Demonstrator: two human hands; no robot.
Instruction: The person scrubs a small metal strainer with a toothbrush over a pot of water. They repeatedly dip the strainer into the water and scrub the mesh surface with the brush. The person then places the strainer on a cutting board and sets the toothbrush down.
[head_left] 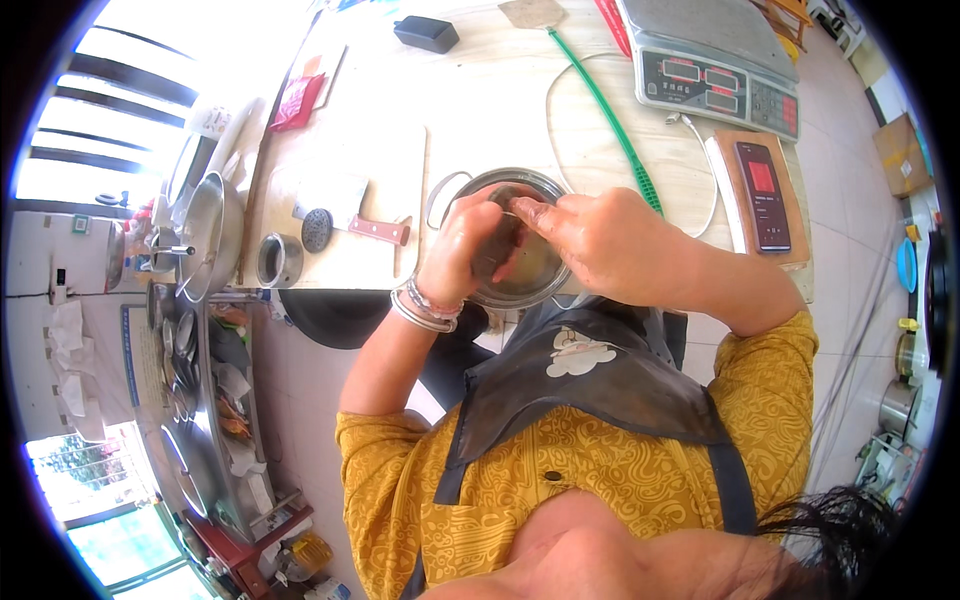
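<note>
Both my hands are over a round steel bowl (540,283) at the near edge of a wooden table (480,110). My left hand (462,243), with bangles on the wrist, is curled around a small dark piece of food held above the bowl. My right hand (607,240) pinches a thin tool or part of that same piece against it. What lies inside the bowl is mostly hidden by my fingers.
A cutting board (350,170) with a knife (378,230), a small steel cup (279,260) and a round lid lies to the left. A weighing scale (715,62) and a phone (764,195) on a board stand at right. A green stick (605,115) crosses the table. Steel pans (212,235) sit far left.
</note>
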